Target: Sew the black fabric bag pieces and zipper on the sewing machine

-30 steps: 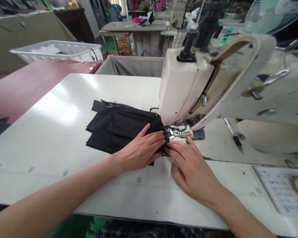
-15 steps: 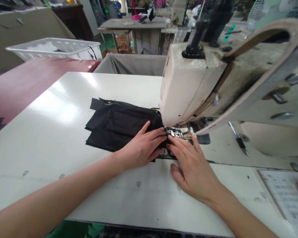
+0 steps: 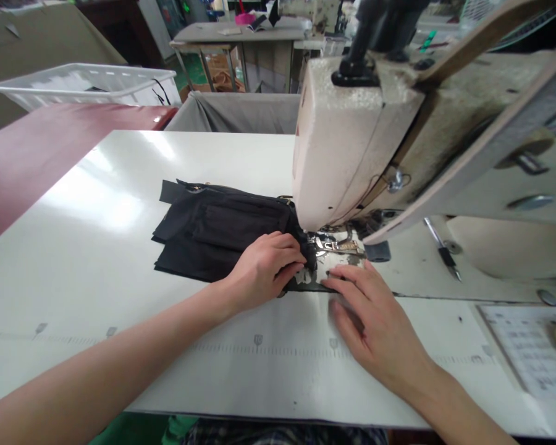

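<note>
Both hands press flat, fingers spread: left hand [image 3: 264, 269] on the black fabric [image 3: 213, 232], right hand [image 3: 375, 315] beside it on the bench [image 3: 97, 278]. The folded, layered fabric lies lengthwise toward the sewing machine [image 3: 343, 142], mid-bench.

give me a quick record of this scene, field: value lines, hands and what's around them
setting: white table with a sewing machine
left hand: left hand rests curled on the black fabric, fingers by the presser foot
right hand: right hand lies flat on the table, fingertips at the fabric edge in front of the presser foot
fabric: folded, layered, spread to the left of the needle area
behind: white basket, grey cloth bin
right side: printed sheet, pen-like tool
</note>
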Motion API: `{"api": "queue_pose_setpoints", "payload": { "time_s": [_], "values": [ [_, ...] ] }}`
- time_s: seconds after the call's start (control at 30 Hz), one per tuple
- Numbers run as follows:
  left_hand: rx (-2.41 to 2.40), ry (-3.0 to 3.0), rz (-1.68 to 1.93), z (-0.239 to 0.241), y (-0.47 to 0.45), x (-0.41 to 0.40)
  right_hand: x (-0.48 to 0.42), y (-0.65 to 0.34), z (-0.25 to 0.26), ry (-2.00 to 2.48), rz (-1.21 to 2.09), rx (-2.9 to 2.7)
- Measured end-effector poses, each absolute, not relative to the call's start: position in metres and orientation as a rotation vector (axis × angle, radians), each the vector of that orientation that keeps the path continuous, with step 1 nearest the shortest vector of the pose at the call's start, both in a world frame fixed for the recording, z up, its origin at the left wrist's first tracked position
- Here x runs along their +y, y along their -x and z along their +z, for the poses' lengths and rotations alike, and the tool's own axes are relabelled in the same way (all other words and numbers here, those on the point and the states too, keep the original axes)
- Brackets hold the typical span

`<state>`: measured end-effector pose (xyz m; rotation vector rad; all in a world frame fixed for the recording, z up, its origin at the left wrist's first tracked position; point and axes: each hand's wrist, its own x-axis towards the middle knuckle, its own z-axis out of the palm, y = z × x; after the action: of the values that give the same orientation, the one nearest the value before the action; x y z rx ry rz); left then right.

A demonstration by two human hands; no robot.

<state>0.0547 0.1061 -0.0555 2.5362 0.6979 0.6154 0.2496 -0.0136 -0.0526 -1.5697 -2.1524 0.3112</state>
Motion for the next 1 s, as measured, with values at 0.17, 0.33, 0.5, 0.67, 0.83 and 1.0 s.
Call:
{"api": "queue_pose_setpoints", "payload": {
  "time_s": [0.17,0.33,0.5,0.67,0.83,1.0],
  "values": [
    [0.653,-2.731,0.541,-0.055,-0.053,0.1,-0.011,-0.248,-0.053,1.595,0.265,-2.215],
    [0.542,-2.737,0.615,-0.057,-0.049,0.102,0.0,-0.246,-0.048,1.545,0.185,-2.391],
    [0.395,-2.724,0.609,-0.06,-0.043,0.109,0.009,-0.251,-0.045,1.451,0.194,-2.455],
    [0.378,-2.702,0.595,-0.059,-0.044,0.12,0.016,-0.254,-0.052,1.439,0.189,-2.433],
    [0.451,-2.671,0.644,-0.06,-0.048,0.135,0.014,-0.252,-0.057,1.454,0.15,-2.412],
    [0.473,-2.626,0.669,-0.065,-0.053,0.147,0.013,-0.252,-0.057,1.444,0.128,-2.393]
  ]
}}
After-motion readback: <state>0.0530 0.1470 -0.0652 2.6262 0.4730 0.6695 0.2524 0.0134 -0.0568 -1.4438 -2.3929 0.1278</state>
